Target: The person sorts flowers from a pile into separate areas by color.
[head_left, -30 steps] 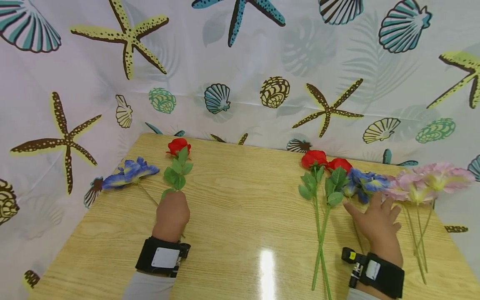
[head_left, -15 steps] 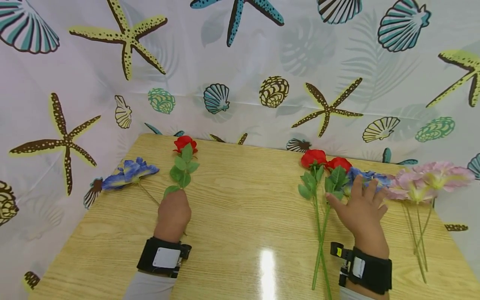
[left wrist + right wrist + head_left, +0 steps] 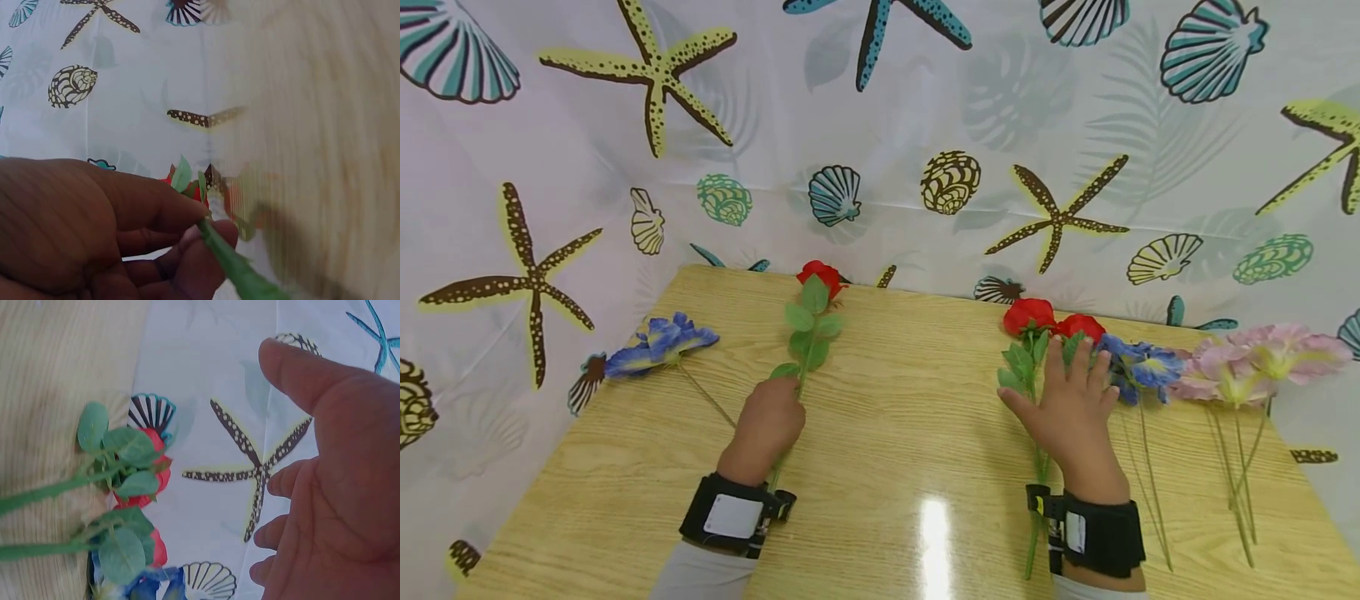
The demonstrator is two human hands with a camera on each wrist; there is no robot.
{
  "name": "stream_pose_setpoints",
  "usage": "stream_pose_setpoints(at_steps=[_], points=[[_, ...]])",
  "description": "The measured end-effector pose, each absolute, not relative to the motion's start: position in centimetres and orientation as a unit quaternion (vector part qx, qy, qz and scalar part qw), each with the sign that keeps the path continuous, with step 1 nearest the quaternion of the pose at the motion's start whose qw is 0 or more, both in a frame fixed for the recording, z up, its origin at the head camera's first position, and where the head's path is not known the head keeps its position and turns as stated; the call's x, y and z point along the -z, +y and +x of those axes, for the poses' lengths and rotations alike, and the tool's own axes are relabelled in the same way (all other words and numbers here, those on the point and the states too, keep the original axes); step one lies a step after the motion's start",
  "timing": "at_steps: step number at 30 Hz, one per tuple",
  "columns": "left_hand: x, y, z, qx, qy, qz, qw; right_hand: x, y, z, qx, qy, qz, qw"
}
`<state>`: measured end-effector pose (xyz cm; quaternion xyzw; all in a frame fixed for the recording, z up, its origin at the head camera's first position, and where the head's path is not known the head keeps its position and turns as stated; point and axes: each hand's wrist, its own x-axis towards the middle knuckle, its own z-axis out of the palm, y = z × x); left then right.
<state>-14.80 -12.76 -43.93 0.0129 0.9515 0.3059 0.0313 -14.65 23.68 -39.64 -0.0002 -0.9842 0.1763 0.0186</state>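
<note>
A red rose [image 3: 820, 278] with green leaves is held by its stem in my left hand [image 3: 766, 427], left of the table's middle. Up close in the left wrist view, thumb and fingers pinch the green stem [image 3: 234, 262]. My right hand [image 3: 1075, 417] is spread with straight fingers over two more roses, a left one [image 3: 1028, 317] and a right one [image 3: 1081, 327], hiding part of their leaves and stems. The right wrist view shows the right hand [image 3: 350, 481] holding nothing, apart from the rose stems [image 3: 56, 490].
Blue flowers [image 3: 1150, 371] lie right of the two roses, and pink flowers [image 3: 1228, 375] lie farther right. One blue flower [image 3: 662, 343] rests at the table's left edge. Behind the wooden table [image 3: 887, 417] hangs a seashell-print cloth [image 3: 887, 125].
My left hand has moved to the right with the rose. My right hand has shifted left, from in front of the blue flowers to over the two roses.
</note>
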Motion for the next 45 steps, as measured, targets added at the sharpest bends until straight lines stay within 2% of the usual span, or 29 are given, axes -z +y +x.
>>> stream_pose_setpoints(at_steps=[7,12,22,35,45], points=[[44.0,-10.7,-15.0,-0.361,0.930,0.048,0.050,40.1,21.3,-14.8,-0.170,-0.985,0.027,0.003],[44.1,-8.9,-14.8,-0.418,0.905,0.065,0.053,40.1,19.4,-14.6,-0.164,-0.985,0.059,0.014],[43.8,-7.5,-14.4,-0.498,0.859,0.093,0.075,40.3,16.3,-14.4,-0.268,-0.955,0.124,0.032],[44.0,-5.9,-14.2,-0.567,0.810,0.131,0.075,41.2,12.6,-13.7,-0.353,-0.920,0.137,0.099],[43.6,-4.4,-13.4,-0.582,0.799,0.140,0.059,41.3,11.3,-13.3,-0.478,-0.868,0.101,0.089]])
